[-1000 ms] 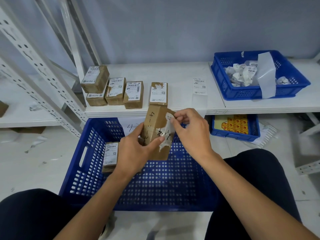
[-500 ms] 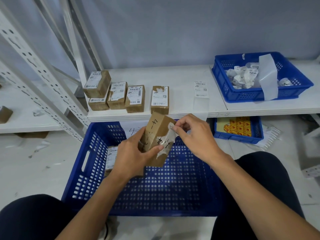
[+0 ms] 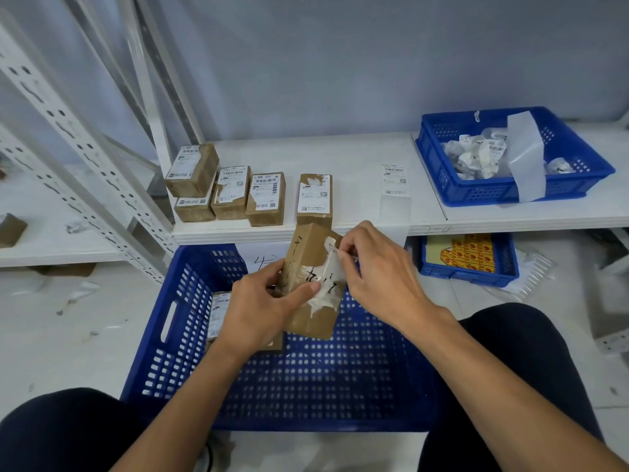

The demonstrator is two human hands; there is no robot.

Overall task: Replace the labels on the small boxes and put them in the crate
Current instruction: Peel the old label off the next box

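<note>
Box (image 3: 311, 281), brown, small: left hand (image 3: 258, 311) grips it steady above blue crate (image 3: 177, 321); right hand (image 3: 377, 274) pinches old label (image 3: 328, 277), likely for peeling. One relabelled box (image 3: 218, 311) lies in crate.

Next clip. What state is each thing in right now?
Held box: tilted, label scrap left on its face.
Left hand: grips the box.
Right hand: pinches the scrap.
Big crate: one labelled box inside.
Shelf boxes: five, labels on.
Loose label: flat on shelf.
Shelf crate: holds crumpled labels.
</note>
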